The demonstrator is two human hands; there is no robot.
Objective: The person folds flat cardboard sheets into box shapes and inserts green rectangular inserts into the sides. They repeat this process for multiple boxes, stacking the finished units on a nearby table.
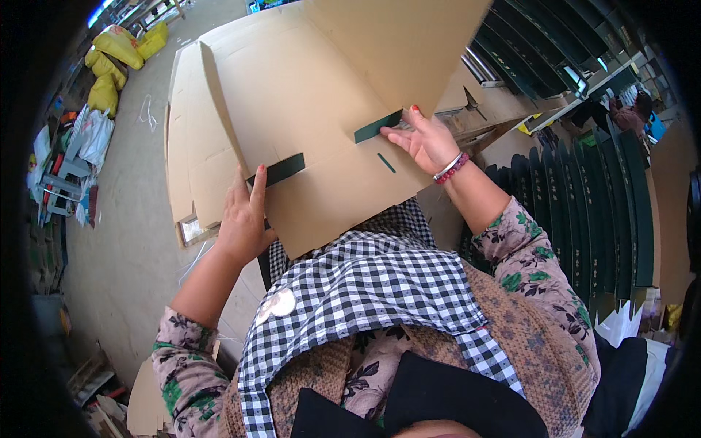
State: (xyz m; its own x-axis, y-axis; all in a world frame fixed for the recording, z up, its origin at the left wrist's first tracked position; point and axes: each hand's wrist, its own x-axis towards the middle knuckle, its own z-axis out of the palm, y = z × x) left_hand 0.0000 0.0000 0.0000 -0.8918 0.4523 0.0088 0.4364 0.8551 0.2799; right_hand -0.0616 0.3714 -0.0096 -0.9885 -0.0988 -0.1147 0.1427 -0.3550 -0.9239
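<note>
A large brown cardboard box blank (299,80), partly folded with its two side panels raised, lies tilted before my body. My left hand (244,215) grips its left side panel, thumb inside and fingers round the outside. The thumb touches a dark green tab (286,170) that stands up from the cardboard. My right hand (426,142) is inside the near right corner, thumb raised apart from the fingers. Its fingertips touch a second dark green tab (376,127) beside the right panel. A narrow dark green slot (385,163) shows in the near end.
Flat cardboard sheets (191,139) are stacked under and left of the box. Dark green curved panels (584,219) stand in rows on the right, with more on a rack above. Yellow sacks (106,80) and a yellow crate (152,41) stand far left. A person (634,111) is far right.
</note>
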